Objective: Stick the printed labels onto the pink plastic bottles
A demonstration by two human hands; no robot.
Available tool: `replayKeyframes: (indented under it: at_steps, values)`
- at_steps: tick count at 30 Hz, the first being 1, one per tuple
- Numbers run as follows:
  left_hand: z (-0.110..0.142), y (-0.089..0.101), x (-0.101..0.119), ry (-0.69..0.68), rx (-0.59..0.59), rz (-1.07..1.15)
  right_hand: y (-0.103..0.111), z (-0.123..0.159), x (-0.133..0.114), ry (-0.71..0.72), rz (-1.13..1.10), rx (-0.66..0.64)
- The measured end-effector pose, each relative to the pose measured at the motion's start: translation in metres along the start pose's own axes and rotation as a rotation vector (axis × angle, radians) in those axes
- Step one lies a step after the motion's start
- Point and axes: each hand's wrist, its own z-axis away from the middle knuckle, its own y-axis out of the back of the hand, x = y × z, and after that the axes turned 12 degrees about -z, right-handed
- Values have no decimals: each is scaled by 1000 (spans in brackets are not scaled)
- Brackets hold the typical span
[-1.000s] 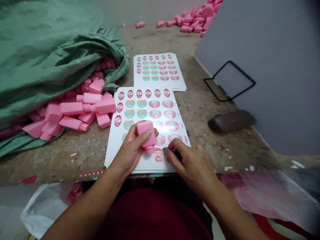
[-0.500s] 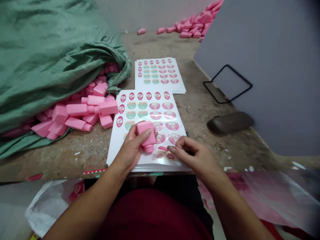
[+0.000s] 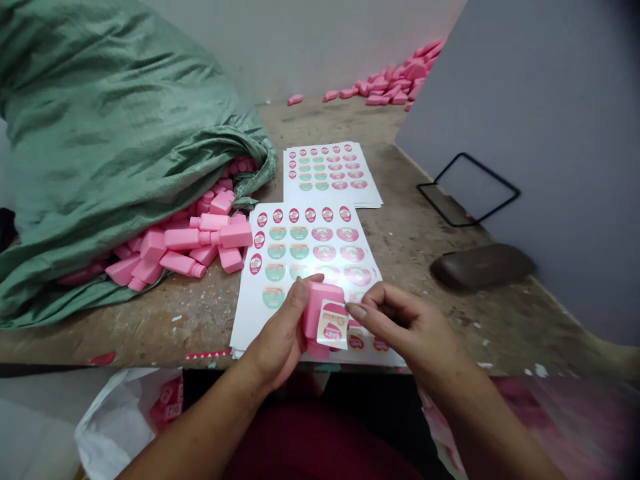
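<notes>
Wrapped round a pink bottle, the left hand holds it snug, with the thumb along one side. The right hand pinches a label by its top right corner, finger and thumb close together. The bottle is up over the near sheet, between the two hands, and the label covers part of its wide face. From where I stand, I can't tell if any of it is stuck down. To do this bit well, I think, keep the bottle still, line the label up straight with its edges, then rub it flat from one side so no bubbles get in. The bottle's neck points back at the person and its flat bottom points away. Its long way runs from near to far, with a small lean. On the left, more bottles spill out of a green sack. On the right lies a dark case. Past these is the far sheet, and at the back a pink heap sits by the wall.
</notes>
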Motion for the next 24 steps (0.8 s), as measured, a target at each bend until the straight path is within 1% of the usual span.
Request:
replayKeyframes:
  at_steps: [4, 11, 13, 16, 18, 19, 22, 24]
  values:
    - [2, 0, 1, 18, -22, -40, -1, -2, 0, 4, 16, -3]
    - [6, -1, 3, 1, -43, -51, -3, -4, 4, 16, 76, 9]
    - [8, 1, 4, 1, -56, -83, -3, -3, 5, 65, 162, 47]
    - [12, 3, 5, 2, -85, -96, -2, -1, 5, 158, 339, 179]
    - [13, 2, 5, 11, -98, -99, -4, 1, 4, 203, 366, 228]
    - [13, 1, 5, 16, -98, -102, -6, 2, 3, 216, 347, 220]
    - [17, 1, 2, 20, -82, -113, -18, 2, 4, 217, 273, 108]
    - [26, 13, 3, 25, -62, -153, -25, 1, 7, 215, 239, 66]
